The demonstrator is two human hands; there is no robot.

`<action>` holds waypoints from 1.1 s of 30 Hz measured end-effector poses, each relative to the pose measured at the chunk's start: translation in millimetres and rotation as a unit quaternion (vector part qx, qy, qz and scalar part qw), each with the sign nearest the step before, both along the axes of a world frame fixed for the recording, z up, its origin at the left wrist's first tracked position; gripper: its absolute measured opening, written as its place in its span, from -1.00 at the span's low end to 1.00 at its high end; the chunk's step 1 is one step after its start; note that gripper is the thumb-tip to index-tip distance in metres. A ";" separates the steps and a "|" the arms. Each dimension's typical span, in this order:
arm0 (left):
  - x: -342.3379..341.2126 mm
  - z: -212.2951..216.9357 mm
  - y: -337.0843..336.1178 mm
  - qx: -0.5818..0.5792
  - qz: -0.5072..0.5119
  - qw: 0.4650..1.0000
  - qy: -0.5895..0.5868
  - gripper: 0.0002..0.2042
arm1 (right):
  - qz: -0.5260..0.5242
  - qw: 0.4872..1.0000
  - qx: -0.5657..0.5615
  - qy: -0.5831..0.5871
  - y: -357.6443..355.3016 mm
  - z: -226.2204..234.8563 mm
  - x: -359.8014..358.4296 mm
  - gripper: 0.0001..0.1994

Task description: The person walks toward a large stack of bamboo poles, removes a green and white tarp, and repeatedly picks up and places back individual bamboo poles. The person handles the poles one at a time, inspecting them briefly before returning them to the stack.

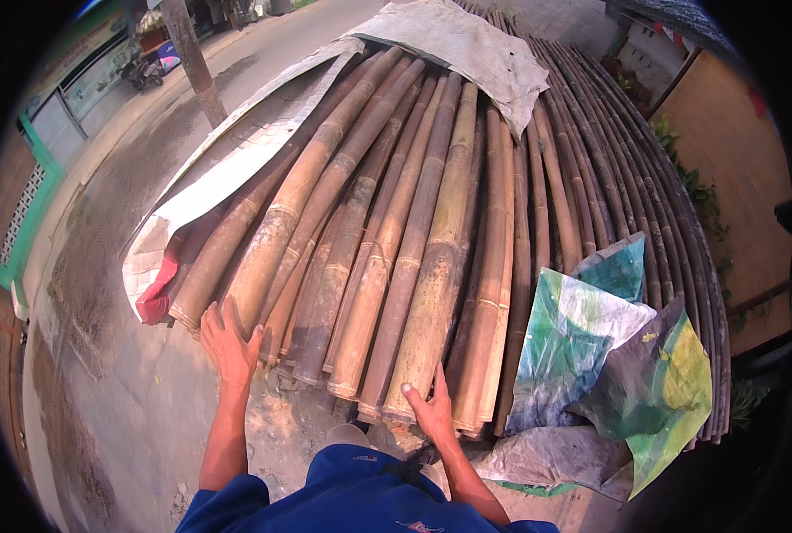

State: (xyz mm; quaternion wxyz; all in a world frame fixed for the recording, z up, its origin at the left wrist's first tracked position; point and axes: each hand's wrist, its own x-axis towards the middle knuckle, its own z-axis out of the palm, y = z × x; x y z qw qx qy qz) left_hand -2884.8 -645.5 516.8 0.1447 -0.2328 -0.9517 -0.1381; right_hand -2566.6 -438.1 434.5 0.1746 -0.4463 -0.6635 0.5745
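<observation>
A large stack of long brown bamboo poles (374, 266) stretches away from me, cut ends facing me. My left hand (228, 345) is at the near ends on the left, its fingers spread against a thick light-brown pole (276, 226). My right hand (432, 414) touches the end of a thick, mottled yellowish pole (433, 298). Its thumb lies over the end, and a finger stretches up along the pole's right side. Both hands look open, with thumb and fingers apart. The undersides of the pole ends are hidden.
A whitish tarp (467, 44) covers the stack's middle and hangs along its left side. A crumpled green, white and yellow plastic sheet (582, 342) lies over the right near ends. At the far left, a leaning post (192, 62) stands by the road (116, 258); a motorcycle (143, 73) is beyond.
</observation>
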 end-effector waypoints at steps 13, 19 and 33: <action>-106.7 -3.2 -30.4 0.152 -0.100 0.852 -0.491 -0.16 | -0.016 0.999 0.032 0.001 4.0 -13.3 -12.3 0.02; -96.2 11.2 -22.1 0.246 -0.036 0.738 -0.627 -0.24 | -0.018 1.000 0.008 -0.004 3.7 -5.5 -12.3 0.06; -84.4 0.0 -17.3 0.158 -0.079 0.828 -0.532 -0.30 | -0.033 0.999 0.016 -0.017 7.9 -3.9 -19.1 0.05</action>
